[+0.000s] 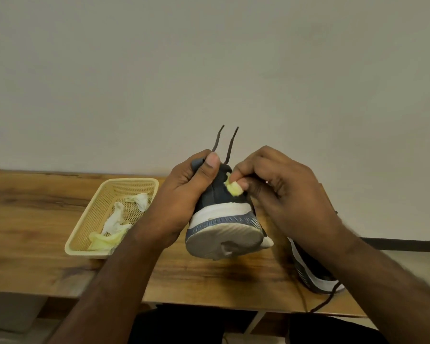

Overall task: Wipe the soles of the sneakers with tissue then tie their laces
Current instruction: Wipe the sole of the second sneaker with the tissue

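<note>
Gripping the dark sneaker at centre frame, your left hand has its fingers curled round the upper and the thumb pressed near the collar, sole turned toward you and lifted off the bench. Two dark laces stick straight up above that thumb, against the wall. Your right hand, just right of centre, has its fingers bunched tight, pinching a small wad of yellowish tissue against the heel fabric of the shoe, above the white midsole band. The grey outsole faces the camera, with a torn flap near its lower edge.

Lower right, the second sneaker rests on the bench, mostly hidden behind your right forearm; its loose lace trails over the bench's near edge. Left of centre, a cream plastic basket sits on the wood, holding crumpled tissues, white ones and a yellow one at its near end. Your left forearm crosses in front of the basket's near right corner.
</note>
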